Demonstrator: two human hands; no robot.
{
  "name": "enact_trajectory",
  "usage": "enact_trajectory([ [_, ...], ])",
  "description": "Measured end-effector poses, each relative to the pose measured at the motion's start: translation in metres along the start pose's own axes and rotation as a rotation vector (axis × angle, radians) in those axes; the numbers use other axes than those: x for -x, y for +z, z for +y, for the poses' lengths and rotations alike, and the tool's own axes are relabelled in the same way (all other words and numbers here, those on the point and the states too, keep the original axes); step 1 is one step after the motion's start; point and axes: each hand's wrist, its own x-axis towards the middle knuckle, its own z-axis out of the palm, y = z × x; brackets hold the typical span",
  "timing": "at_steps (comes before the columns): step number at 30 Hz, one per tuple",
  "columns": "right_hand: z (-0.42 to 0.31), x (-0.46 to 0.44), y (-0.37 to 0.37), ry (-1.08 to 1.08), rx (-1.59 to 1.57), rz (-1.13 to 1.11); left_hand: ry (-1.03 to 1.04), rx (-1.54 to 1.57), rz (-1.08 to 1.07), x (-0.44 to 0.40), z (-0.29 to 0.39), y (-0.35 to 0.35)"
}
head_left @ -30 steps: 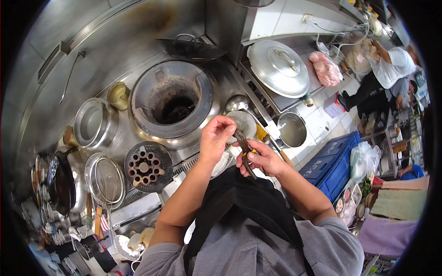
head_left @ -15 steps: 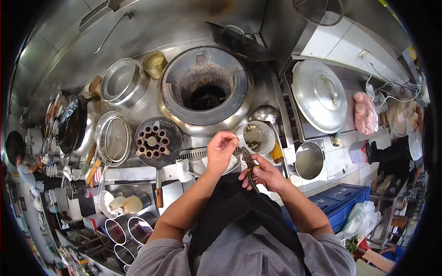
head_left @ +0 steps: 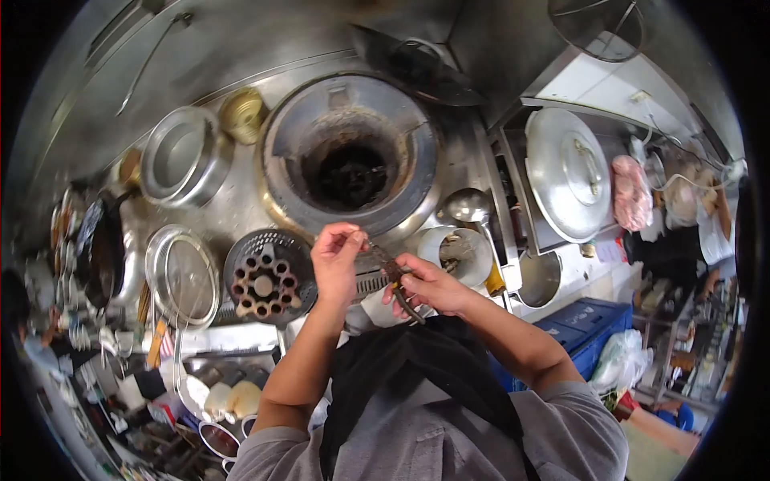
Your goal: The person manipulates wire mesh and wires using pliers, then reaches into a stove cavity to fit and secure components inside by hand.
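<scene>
My right hand (head_left: pixel 425 282) is wrapped round a pair of dark, worn pliers (head_left: pixel 392 270), handles toward my apron and jaws pointing to the left hand. My left hand (head_left: pixel 338 255) is closed, thumb and forefinger pinched together close to the jaws. Whatever small thing lies between those fingertips is too blurred to name. Just right of the pliers sits a whitish bowl (head_left: pixel 475 255) with dark and pale bits inside. Left of my left hand, a round burner head (head_left: pixel 264 285) with several tubes rests on a perforated skimmer (head_left: pixel 298 260).
Ahead is a round wok burner (head_left: pixel 281 120) with a sooty pit. A ladle (head_left: pixel 468 205) lies right of it. Metal pots (head_left: pixel 178 156) and a strainer (head_left: pixel 184 276) stand left. A big lidded pot (head_left: pixel 565 172), pink bagged meat (head_left: pixel 632 192) and a blue crate (head_left: pixel 581 329) are right.
Both hands have moved left in the view, away from the bowl, with the pliers still in the right hand. The pliers' jaws have tilted further left. The camera view has shifted too.
</scene>
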Motion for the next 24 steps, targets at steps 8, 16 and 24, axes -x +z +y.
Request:
enact_trajectory([
  [8, -0.03, -0.014, -0.015, -0.159, 0.009, 0.162, -0.257, 0.095, -0.303, -0.056, 0.008, 0.033],
  [16, -0.035, 0.008, -0.061, -0.131, 0.43, 0.437, -0.441, -0.027, -0.403, -0.074, -0.037, 0.071],
  [24, -0.023, 0.066, -0.092, -0.102, 0.453, 0.614, -0.517, 0.022, -0.555, -0.068, -0.089, 0.126],
])
